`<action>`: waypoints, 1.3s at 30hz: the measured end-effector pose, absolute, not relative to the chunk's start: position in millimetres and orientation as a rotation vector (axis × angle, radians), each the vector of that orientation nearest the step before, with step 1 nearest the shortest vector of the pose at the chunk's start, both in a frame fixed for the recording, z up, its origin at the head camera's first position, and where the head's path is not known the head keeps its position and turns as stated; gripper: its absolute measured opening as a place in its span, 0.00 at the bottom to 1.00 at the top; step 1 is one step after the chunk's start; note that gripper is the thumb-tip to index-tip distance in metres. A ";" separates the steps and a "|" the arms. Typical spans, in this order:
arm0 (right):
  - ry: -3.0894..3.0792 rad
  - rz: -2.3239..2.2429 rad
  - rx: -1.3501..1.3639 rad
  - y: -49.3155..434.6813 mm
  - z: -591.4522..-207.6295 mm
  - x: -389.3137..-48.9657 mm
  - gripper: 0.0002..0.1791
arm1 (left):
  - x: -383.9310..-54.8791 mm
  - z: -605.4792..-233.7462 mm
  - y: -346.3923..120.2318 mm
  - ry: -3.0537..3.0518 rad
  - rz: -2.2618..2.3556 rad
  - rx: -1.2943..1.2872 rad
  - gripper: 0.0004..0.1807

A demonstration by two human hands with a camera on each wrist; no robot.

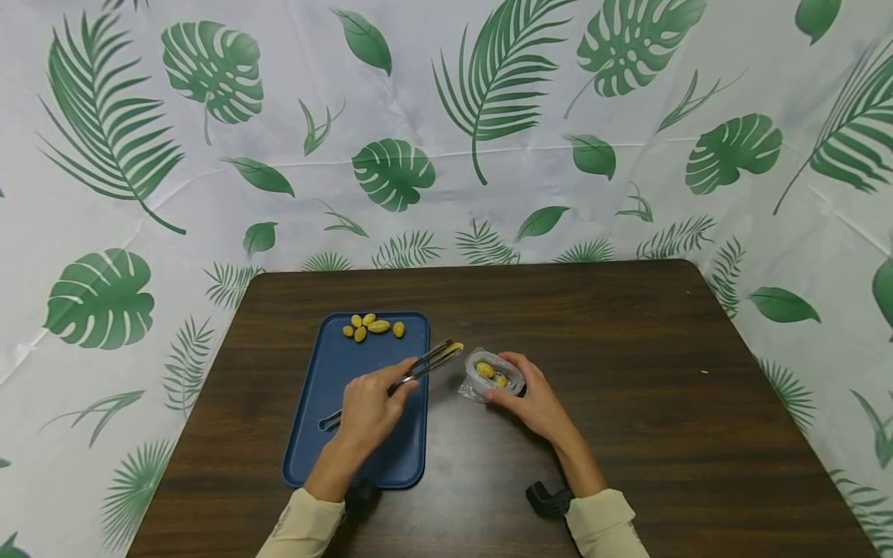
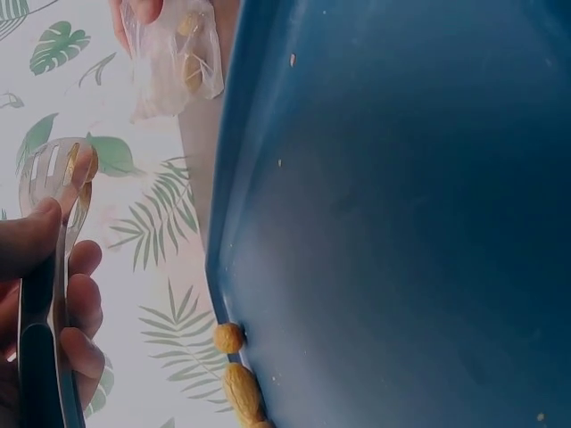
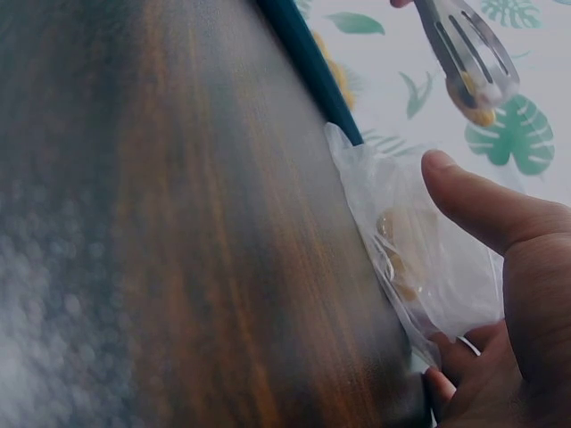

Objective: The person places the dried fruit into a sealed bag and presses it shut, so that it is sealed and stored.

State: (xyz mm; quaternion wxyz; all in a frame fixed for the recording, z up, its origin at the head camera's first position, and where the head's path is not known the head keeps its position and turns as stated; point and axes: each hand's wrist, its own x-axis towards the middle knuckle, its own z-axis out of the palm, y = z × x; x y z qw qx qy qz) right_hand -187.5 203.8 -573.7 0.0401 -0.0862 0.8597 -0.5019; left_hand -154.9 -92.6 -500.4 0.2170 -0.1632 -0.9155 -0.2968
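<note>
My left hand (image 1: 373,407) grips metal tongs (image 2: 40,294) with slotted tips. Between the tips sits a yellow-brown nut (image 3: 479,116), which looks like a peanut in its shell. My right hand (image 1: 533,399) holds a clear plastic bag (image 3: 446,232) by its sides, thumb and fingers spreading its mouth. A few similar nuts (image 1: 484,370) lie inside the bag. The tong tips are just left of the bag's mouth, slightly above it. Below my left hand is a blue tray (image 1: 321,387), with several loose nuts (image 1: 379,326) along its far edge.
The dark wooden table (image 1: 663,403) reaches back to a leaf-patterned cloth (image 1: 523,178). Small crumbs dot the tray in the left wrist view. A dark strap piece (image 1: 547,500) sits at my right wrist. One tiny pale scrap (image 1: 705,372) lies on the table at right.
</note>
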 end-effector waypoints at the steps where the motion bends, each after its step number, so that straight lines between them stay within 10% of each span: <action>1: 2.634 -1.536 -0.263 203.8 -573.4 -187.4 0.40 | -155.1 -500.2 -91.9 -2.535 -0.824 -0.455 0.20; 39: 2.620 -1.532 -0.247 204.0 -569.6 -186.6 0.41 | -156.1 -500.3 -71.0 -2.572 -0.828 -0.558 0.20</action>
